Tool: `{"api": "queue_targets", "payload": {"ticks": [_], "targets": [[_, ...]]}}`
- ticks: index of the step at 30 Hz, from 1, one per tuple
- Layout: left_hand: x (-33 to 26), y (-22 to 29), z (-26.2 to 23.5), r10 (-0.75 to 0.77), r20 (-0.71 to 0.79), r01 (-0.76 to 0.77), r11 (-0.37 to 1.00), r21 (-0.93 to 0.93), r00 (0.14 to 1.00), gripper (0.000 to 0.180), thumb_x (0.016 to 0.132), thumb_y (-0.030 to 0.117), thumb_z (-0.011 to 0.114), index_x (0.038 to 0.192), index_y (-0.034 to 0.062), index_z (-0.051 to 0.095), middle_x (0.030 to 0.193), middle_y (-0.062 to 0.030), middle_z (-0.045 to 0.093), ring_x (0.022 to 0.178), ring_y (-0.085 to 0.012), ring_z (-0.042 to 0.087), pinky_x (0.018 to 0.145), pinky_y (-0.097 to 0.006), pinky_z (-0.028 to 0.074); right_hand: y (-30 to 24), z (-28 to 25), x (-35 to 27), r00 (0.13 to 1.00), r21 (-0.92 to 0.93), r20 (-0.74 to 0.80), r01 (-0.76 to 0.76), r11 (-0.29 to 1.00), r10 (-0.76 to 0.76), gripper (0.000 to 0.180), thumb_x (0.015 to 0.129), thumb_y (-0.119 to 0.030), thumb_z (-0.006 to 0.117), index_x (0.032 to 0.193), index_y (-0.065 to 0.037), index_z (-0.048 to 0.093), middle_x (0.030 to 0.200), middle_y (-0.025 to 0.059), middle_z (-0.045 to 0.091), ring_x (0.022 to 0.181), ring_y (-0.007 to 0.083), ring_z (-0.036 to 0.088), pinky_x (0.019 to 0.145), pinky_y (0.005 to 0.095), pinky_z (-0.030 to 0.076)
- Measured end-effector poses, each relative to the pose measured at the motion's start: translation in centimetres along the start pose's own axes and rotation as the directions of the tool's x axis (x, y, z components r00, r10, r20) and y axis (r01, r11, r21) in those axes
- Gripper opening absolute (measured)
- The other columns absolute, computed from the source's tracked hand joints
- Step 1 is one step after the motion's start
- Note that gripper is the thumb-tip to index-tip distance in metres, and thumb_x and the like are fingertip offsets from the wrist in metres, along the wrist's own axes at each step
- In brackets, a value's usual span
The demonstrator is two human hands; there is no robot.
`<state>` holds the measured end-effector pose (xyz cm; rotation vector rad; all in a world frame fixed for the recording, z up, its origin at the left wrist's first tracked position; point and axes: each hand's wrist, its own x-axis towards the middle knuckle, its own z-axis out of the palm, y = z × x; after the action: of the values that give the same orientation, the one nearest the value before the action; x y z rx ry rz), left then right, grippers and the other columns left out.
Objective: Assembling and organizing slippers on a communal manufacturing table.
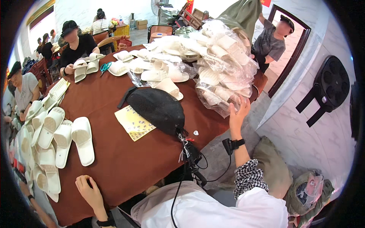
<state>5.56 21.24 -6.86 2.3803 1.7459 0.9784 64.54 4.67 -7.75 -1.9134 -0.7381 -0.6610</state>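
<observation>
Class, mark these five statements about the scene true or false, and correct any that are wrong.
1. Unwrapped cream slippers lie at the left of the brown cloth-covered table. True.
2. The bare left hand grips the blue-green scissors. False: nothing shows in that hand; the scissors lie at the table's far side.
3. The bare right hand is at the plastic-wrapped heap of cream slippers. True.
4. The yellow paper sheet is blank. False: small dark marks dot it.
5. A black strapped device sits on the right wrist. True.

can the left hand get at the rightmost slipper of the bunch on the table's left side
Probably yes: the left hand looks empty, and only brown cloth shows between it and that white slipper.
</observation>
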Motion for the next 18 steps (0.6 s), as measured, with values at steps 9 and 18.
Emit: {"api": "queue_targets", "payload": {"ticks": [9, 18], "targets": [[-1.6, -1.8, 1.9, -0.009, -0.028, 0.01, 1.0, 0.006, 1.0, 0.011, 0.088, -0.001, 0.06, 0.091, -0.0019, 0.05, 0.095, -0.0162, 0.051, 0.095, -0.0356, 0.051, 0.086, -0.046, 0.042, 10.8, -1.6, 1.7, 0.947, -0.008, 0.317, -0.059, 0.998, 0.058, 0.118, 0.077, -0.054, 0.085, 0.165, -0.016, 0.016, 0.167, 0.0313, 0.002, 0.155, 0.0461, 0.006, 0.123, 0.0538, 0.017], [-1.2, -1.4, 1.6, -0.057, 0.0, 0.057, 0.998, 0.015, 0.998, 0.01, 0.088, -0.001, 0.059, 0.091, -0.0007, 0.05, 0.095, -0.0166, 0.05, 0.096, -0.0365, 0.051, 0.088, -0.048, 0.042, 9.8, -0.9, 6.0, 0.834, -0.121, 0.551, 0.111, 0.987, -0.026, 0.127, 0.063, -0.025, 0.092, 0.163, -0.015, 0.015, 0.163, 0.0324, 0.016, 0.152, 0.0486, 0.018, 0.122, 0.0525, 0.027]]}}
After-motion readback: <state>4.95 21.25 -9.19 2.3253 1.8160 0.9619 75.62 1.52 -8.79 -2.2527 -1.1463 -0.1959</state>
